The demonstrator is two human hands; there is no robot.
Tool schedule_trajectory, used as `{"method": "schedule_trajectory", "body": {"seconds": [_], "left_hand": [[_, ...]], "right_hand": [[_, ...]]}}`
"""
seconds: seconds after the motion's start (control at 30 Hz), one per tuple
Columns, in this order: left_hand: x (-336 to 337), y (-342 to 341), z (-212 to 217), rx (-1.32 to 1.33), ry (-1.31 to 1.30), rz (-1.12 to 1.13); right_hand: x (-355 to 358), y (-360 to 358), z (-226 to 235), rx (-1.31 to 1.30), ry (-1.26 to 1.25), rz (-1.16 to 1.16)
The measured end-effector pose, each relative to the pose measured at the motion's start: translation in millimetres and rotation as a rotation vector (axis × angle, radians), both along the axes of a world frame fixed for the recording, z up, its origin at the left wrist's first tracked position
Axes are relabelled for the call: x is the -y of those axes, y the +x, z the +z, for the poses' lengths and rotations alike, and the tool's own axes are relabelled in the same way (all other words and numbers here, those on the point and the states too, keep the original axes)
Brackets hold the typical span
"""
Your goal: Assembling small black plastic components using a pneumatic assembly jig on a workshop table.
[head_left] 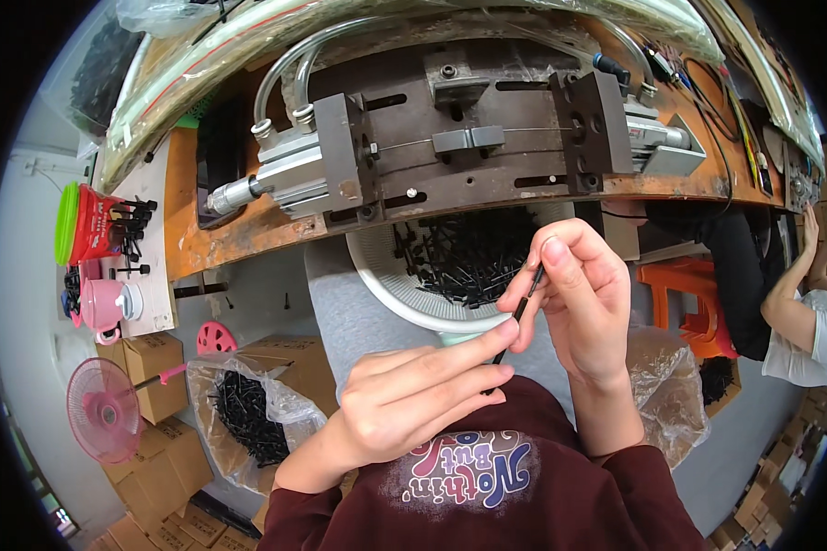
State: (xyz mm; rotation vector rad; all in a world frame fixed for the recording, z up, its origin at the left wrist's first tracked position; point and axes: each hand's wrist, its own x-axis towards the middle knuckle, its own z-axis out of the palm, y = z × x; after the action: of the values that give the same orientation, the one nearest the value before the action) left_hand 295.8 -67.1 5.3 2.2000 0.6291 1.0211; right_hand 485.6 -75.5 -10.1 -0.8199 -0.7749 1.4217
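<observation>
A thin black rod-shaped part (521, 309) slants between my two hands in front of my chest. My right hand (590, 298) pinches its upper end between thumb and fingertips. Lower down, my left hand (413, 397) grips the rod with its fingers, which hide part of it. Beyond my hands a white plastic basket (369, 275) holds a heap of similar black parts (469, 262). Above it on the bench sits a dark metal fixture (395, 179) with a small grey block (469, 140) in the middle and an air cylinder (289, 170) on its left side.
The wooden bench edge (239, 246) runs above the basket. At left stand a red bag of black parts (96, 225), a pink cup (101, 303) and a pink fan (104, 409). Plastic-lined boxes flank me, one with black parts (248, 418). An orange stool (694, 298) and another person's arm (790, 285) are at right.
</observation>
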Motion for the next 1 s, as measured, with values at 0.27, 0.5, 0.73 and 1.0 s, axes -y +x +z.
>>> {"method": "schedule_trajectory", "body": {"seconds": [0.27,0.5,0.73,1.0], "left_hand": [[4.9,0.1,-4.6,-0.036,0.035,0.019],[4.3,-3.2,-8.1,-0.017,0.054,0.028],[2.7,-6.3,-4.4,0.017,0.004,0.014],[1.7,-4.4,-5.6,0.02,-0.008,0.016]], "right_hand": [[0.8,0.6,-3.0,0.015,-0.006,0.012],[1.5,-2.6,0.0,0.04,-0.016,0.015],[3.3,-10.9,6.5,0.117,0.05,-0.01],[4.8,-9.4,6.6,0.143,0.045,-0.026]]}}
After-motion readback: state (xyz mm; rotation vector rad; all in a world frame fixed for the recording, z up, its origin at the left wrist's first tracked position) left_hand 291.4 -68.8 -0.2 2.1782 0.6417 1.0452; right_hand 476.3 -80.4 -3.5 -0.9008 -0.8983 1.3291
